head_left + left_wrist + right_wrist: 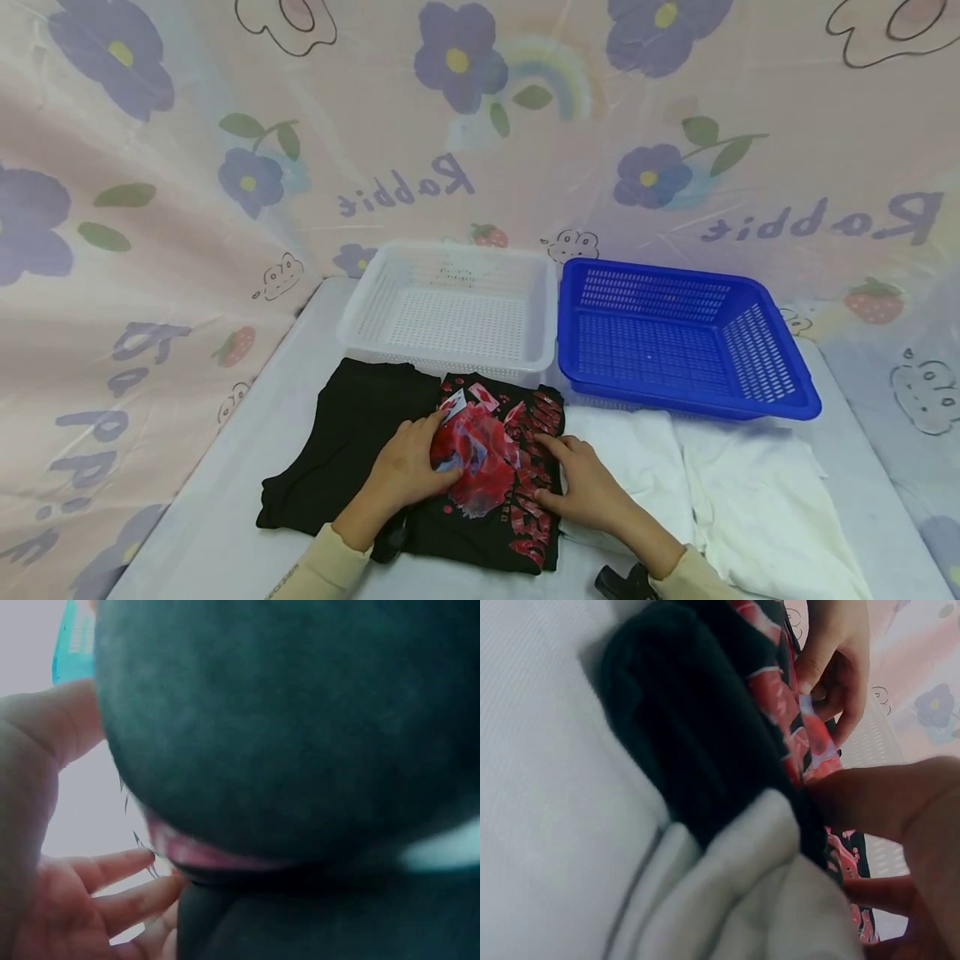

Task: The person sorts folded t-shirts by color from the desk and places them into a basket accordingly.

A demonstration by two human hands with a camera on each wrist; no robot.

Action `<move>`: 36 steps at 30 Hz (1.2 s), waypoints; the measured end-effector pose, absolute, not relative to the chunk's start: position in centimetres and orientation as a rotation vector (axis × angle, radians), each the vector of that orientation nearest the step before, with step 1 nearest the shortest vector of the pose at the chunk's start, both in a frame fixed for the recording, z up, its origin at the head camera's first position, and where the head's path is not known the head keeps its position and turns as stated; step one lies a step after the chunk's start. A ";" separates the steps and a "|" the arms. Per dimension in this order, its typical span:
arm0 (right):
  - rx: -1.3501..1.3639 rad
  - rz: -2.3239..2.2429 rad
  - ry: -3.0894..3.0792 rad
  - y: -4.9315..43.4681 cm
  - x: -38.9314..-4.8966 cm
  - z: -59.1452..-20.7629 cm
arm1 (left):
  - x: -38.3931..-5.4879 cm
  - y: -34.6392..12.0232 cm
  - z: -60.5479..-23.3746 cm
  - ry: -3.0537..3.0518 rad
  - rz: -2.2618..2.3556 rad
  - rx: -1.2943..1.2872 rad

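A folded black shirt with a red printed design [480, 533] lies at the front middle of the table in the head view. My left hand [408, 462] rests on its left part, thumb and fingers spread over the print. My right hand [592, 492] touches the shirt near its right edge, fingertips on the red lettering. In the right wrist view, the shirt's thick folded side [697, 727] faces the camera, with the right thumb and fingers on the printed top. Dark cloth [285, 735] fills most of the left wrist view, beside the extended left fingers [124, 900].
Another black garment [337, 433] lies left of the printed shirt, against it. White folded clothes [765, 500] lie to the right. Behind them stand a white basket [543, 333] and a blue basket [675, 396], side by side. A patterned curtain [525, 183] hangs behind the table.
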State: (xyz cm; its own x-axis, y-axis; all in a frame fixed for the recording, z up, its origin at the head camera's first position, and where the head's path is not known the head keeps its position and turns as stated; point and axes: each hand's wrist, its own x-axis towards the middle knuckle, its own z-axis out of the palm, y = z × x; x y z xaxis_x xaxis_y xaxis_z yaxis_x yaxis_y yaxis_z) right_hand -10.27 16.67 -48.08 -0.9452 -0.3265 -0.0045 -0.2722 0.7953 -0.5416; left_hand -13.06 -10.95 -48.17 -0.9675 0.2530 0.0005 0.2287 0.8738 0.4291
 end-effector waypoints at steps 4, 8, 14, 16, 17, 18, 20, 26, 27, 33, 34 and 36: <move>-0.486 -0.906 2.858 16.8 -10.4 -48.3 | -13.2 -11.0 -48.3 2.956 0.721 0.435; -0.471 -0.941 2.827 16.8 -10.5 -48.2 | -13.2 -10.8 -48.2 2.903 0.811 0.460; -0.514 -0.949 2.797 16.4 -10.8 -47.9 | -13.4 -10.5 -48.0 2.823 0.894 0.487; -0.543 -0.969 2.779 16.3 -11.0 -47.9 | -13.4 -10.3 -47.9 2.793 0.917 0.482; -0.549 -0.985 2.768 16.3 -11.0 -47.9 | -13.4 -10.3 -47.9 2.776 0.931 0.475; -0.547 -1.005 2.755 16.3 -11.1 -48.0 | -13.4 -10.2 -47.8 2.757 0.960 0.465; -0.518 -1.065 2.717 16.3 -11.2 -48.0 | -13.4 -10.1 -47.7 2.724 1.022 0.438; -0.382 -1.287 2.551 16.2 -11.5 -48.0 | -13.5 -10.1 -47.9 2.636 1.208 0.330; -0.365 -1.305 2.538 16.1 -11.5 -48.0 | -13.6 -10.2 -48.0 2.627 1.216 0.309; -0.318 -1.331 2.496 15.9 -11.6 -47.9 | -13.9 -11.1 -48.2 2.534 1.284 0.238; -0.329 -1.325 2.487 15.9 -11.6 -47.9 | -13.9 -11.3 -48.1 2.499 1.320 0.237; -0.365 -1.313 2.467 15.8 -11.6 -47.9 | -13.9 -11.7 -47.9 2.396 1.425 0.245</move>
State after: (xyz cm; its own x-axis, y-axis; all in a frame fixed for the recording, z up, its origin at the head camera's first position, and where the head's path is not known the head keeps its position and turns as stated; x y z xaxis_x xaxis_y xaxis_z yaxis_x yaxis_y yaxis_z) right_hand -11.61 15.85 -47.91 -0.9157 -0.3685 -0.1603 -0.0728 0.5445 -0.8356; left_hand -13.94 -11.73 -47.89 -0.9268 0.3170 -0.2015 -0.0257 0.4818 0.8759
